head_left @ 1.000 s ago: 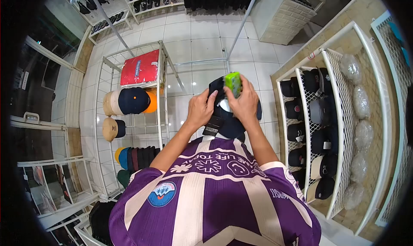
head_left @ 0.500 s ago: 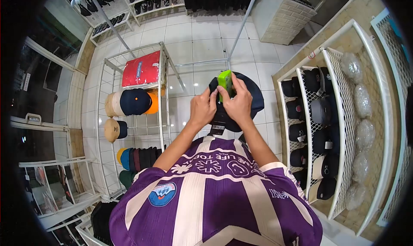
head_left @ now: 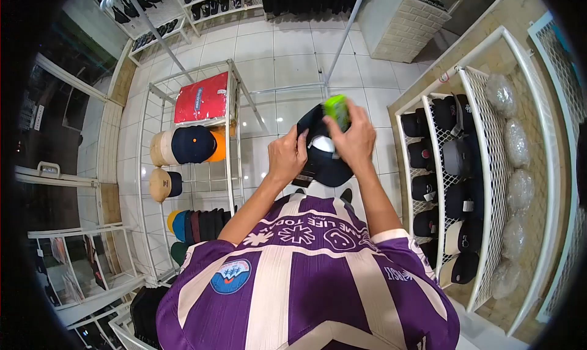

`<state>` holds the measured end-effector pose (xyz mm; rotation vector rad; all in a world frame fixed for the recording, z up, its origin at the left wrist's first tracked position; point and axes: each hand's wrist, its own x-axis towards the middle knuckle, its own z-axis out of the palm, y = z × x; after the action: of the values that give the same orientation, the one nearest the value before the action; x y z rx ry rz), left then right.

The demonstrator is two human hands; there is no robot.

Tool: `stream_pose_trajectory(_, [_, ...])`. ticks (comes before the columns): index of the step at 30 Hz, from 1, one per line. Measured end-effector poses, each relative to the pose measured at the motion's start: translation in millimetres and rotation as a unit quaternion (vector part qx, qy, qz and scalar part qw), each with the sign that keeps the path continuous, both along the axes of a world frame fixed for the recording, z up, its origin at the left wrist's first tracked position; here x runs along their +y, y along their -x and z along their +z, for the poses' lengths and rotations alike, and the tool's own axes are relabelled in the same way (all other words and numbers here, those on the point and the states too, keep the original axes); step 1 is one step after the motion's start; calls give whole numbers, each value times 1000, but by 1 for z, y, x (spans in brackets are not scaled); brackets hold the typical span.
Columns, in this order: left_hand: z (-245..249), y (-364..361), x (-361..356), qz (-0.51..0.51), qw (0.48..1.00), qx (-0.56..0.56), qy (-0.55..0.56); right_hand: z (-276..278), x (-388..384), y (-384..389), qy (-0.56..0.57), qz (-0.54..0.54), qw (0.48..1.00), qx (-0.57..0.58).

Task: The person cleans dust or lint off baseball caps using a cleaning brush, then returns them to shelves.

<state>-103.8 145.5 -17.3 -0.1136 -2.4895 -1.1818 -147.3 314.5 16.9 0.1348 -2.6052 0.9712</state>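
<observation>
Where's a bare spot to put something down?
Bare floor shows between the left rack and left hand, and between the right hand and right shelf. That shelf is crowded with caps.

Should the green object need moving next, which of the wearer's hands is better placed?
Probably the right hand: it already holds the green object. The left hand grips the edge of the dark cap, apart from the green object, so seems better suited to steadying.

The small block (head_left: 335,110) is bright green, the held cap (head_left: 330,171) dark, perhaps navy or black, the jersey (head_left: 313,289) purple with broad cream stripes, the package (head_left: 213,96) red, and the floor tiles (head_left: 254,47) white.
</observation>
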Motion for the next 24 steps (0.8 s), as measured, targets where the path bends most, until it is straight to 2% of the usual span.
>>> stream_pose_trajectory(2, [-1,-4,3,-1,1000,27,-3,-8,7,14,-78,-83,993,36])
stream_pose_trajectory(3, [-4,-3,4,0,1000,30,-3,-15,5,17,-78,-82,993,40])
stream_pose_trajectory(5, [-14,-4,6,-31,998,48,-11,-30,-7,11,29,-42,999,-9])
stream_pose_trajectory(6, [-17,-1,9,-30,996,70,-36,-29,-20,3,183,18,982,-44])
stream_pose_trajectory(7, [-19,-2,7,-31,996,71,-36,-24,-22,-2,130,47,990,-37])
stream_pose_trajectory(9, [-14,-2,1,10,998,29,-54,-8,-16,-1,189,87,977,-48])
stream_pose_trajectory(11, [-5,-6,0,18,998,52,-24,1,-6,5,5,-5,1000,11])
stream_pose_trajectory(12, [-2,-7,1,15,998,66,-19,7,-4,9,-11,-56,998,15])
stream_pose_trajectory(15, [3,-4,4,8,996,94,10,-7,-2,19,-1,-95,995,40])
stream_pose_trajectory(16, [4,-6,6,-22,993,113,-9,-12,-10,17,32,-73,996,46])
stream_pose_trajectory(17, [3,-8,8,-55,990,130,-27,-17,-18,11,147,-34,988,-25])
stream_pose_trajectory(19, [3,-6,7,-45,988,146,-30,-22,-22,10,242,68,967,-39])
stream_pose_trajectory(20, [3,-4,3,-2,994,106,-26,-22,-15,13,300,112,944,-74])
stream_pose_trajectory(21, [3,-5,-1,42,997,64,-21,-1,-9,5,229,107,967,-24])
stream_pose_trajectory(23, [-1,3,-2,83,988,89,-97,35,0,-9,29,26,993,112])
stream_pose_trajectory(24, [5,5,-1,93,985,84,-123,38,2,-11,6,-29,990,139])
